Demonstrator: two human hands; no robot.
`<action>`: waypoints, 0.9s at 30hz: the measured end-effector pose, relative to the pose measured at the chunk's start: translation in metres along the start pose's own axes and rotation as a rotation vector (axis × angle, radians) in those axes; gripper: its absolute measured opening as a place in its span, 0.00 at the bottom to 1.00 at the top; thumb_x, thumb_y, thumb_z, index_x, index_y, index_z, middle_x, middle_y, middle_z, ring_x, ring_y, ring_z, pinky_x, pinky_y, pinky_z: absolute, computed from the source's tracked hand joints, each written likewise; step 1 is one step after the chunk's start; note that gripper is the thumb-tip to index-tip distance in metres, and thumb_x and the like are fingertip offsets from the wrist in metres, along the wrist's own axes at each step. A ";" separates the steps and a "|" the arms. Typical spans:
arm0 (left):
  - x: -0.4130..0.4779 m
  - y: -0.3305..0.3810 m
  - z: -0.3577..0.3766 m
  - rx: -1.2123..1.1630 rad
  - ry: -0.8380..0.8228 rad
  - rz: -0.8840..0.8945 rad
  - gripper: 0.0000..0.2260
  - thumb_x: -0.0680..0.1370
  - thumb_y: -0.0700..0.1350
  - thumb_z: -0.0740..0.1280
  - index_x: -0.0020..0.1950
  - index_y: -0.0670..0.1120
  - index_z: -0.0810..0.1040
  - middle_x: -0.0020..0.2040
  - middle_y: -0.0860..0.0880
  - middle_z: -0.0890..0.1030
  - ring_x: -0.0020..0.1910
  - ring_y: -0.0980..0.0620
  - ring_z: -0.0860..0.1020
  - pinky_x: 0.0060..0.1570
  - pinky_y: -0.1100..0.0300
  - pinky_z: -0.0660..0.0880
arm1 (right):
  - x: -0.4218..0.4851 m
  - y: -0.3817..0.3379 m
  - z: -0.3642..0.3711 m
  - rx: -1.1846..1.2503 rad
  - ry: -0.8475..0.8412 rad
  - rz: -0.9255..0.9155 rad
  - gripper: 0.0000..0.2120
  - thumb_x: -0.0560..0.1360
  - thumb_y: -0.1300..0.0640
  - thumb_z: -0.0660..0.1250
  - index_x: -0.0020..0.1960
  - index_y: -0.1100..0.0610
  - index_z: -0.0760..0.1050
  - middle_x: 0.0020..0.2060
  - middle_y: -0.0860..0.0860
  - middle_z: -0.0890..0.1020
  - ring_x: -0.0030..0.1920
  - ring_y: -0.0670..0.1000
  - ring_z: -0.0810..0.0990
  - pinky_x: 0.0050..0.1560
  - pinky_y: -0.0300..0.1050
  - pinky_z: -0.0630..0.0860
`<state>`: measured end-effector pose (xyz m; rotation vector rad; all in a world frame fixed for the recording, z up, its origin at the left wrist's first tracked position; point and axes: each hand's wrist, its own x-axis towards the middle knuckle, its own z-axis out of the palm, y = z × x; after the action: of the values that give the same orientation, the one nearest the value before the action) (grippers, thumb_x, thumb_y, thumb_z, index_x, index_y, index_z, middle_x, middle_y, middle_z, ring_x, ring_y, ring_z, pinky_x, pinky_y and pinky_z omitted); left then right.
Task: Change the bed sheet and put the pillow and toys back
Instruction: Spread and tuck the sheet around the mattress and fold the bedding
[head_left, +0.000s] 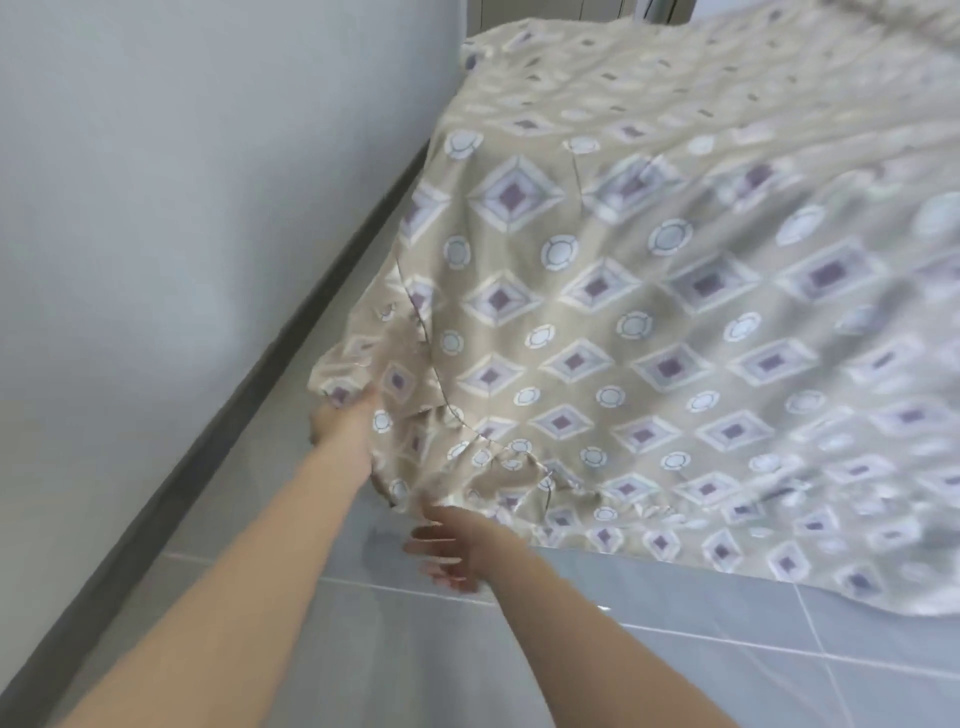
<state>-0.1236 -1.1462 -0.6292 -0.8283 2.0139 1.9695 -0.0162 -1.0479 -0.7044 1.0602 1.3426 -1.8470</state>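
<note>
A beige bed sheet (649, 312) with purple diamonds and pale circles covers the bed and hangs over its near corner, its gathered elastic hem bunched low. My left hand (345, 421) grips the hem at that corner, with the fingers tucked under the cloth. My right hand (457, 545) is just below the hem with fingers spread, blurred, holding nothing. No pillow or toys are in view.
A pale wall (182, 182) with a dark skirting board (249, 395) runs along the left, leaving a narrow strip of floor beside the bed. Grey floor tiles (623, 665) fill the foreground.
</note>
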 end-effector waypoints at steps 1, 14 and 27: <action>-0.006 0.001 0.002 0.022 0.054 -0.030 0.31 0.72 0.48 0.73 0.70 0.41 0.66 0.68 0.40 0.69 0.64 0.40 0.72 0.63 0.49 0.71 | -0.009 -0.004 -0.005 -0.129 0.018 -0.034 0.13 0.77 0.43 0.63 0.45 0.54 0.75 0.38 0.46 0.83 0.30 0.47 0.74 0.31 0.35 0.69; -0.127 0.086 0.047 -0.133 0.330 1.031 0.19 0.78 0.38 0.58 0.69 0.41 0.70 0.68 0.43 0.69 0.66 0.44 0.67 0.61 0.68 0.59 | -0.175 -0.081 -0.089 -0.839 0.526 -0.964 0.10 0.76 0.50 0.65 0.44 0.57 0.79 0.36 0.48 0.84 0.35 0.50 0.82 0.40 0.47 0.80; -0.135 0.155 0.035 0.369 0.074 1.066 0.11 0.77 0.48 0.67 0.54 0.44 0.82 0.53 0.45 0.83 0.53 0.44 0.79 0.45 0.61 0.66 | -0.295 -0.133 -0.126 -1.091 1.166 -1.418 0.15 0.74 0.58 0.65 0.60 0.53 0.75 0.54 0.49 0.77 0.58 0.53 0.69 0.50 0.47 0.71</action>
<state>-0.1017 -1.0862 -0.4304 0.3770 3.0943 1.7936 0.0486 -0.8821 -0.4067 0.3784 3.7579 -0.3859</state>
